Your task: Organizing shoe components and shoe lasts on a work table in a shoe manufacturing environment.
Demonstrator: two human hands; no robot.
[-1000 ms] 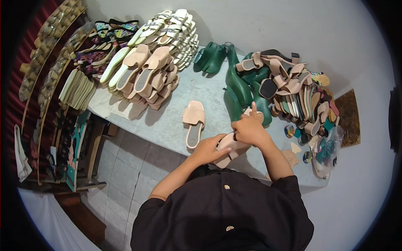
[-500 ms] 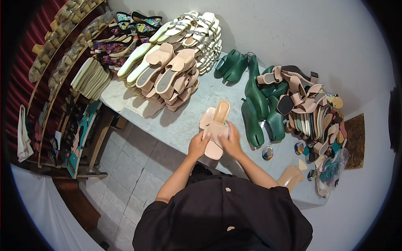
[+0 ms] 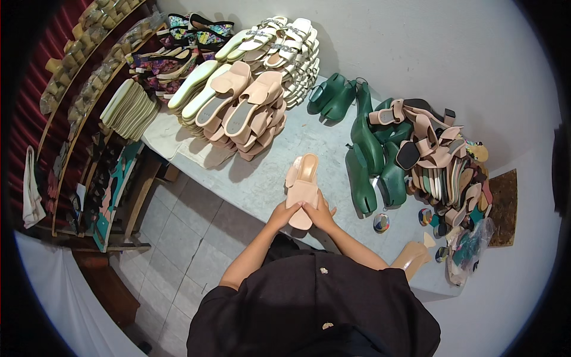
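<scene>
1. Both hands grasp one pale pink slide, the held sandal [image 3: 304,193]: the left hand [image 3: 281,215] wraps its left side and the right hand [image 3: 321,214] its right, the thumbs meeting over the strap. It sits before the person's torso, at the near edge of the table [image 3: 321,140], its tan heel end pointing away from the body.
2. Just beyond the held sandal, and partly covered by it, is a second pale pink sandal [image 3: 292,172].
3. Small dark marks show on the grey insoles in the stack of pink sandals [image 3: 256,89], up and to the left of the held sandal; they are too small to read.
4. Behind that stack, farther from the held sandal, rise white sandals [image 3: 295,35]; more to its left are pale soles [image 3: 128,113] and patterned sandals [image 3: 202,30].
5. Right of the held sandal, well apart from it, stand green shoe forms [image 3: 359,181], with a multicoloured round piece [image 3: 381,223] nearby; past them come a heap of mixed sandals [image 3: 437,152] and a clear plastic bag [image 3: 474,250].
6. Bare forearms run from black sleeves and converge on the held sandal, elbows spread; a tan piece [image 3: 410,257] lies beside the right elbow.
</scene>
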